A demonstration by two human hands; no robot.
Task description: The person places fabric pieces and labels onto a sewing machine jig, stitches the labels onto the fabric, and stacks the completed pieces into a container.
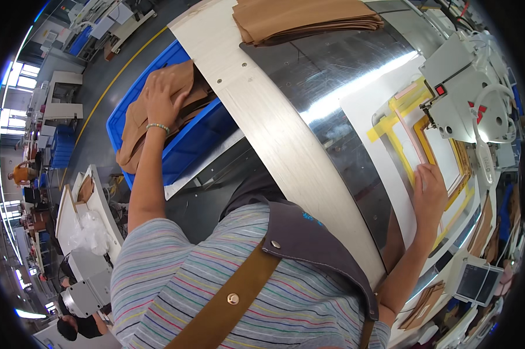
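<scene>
Left hand [166, 99] in the bin, right hand [430, 189] over at the machine.
So from where I'm standing, the brown pieces [135, 125] are heaped in a blue bin [187, 152] to the worker's left, and the left hand's fingers lie stretched over the top one, thumb out to the side; can't tell if they're pinching anything. Right fingers are bent at the yellow frame [424, 142] by the sewing machine [457, 93], no idea if gripping or just touching. Another brown stack [306, 23] sits at the table's far end.
</scene>
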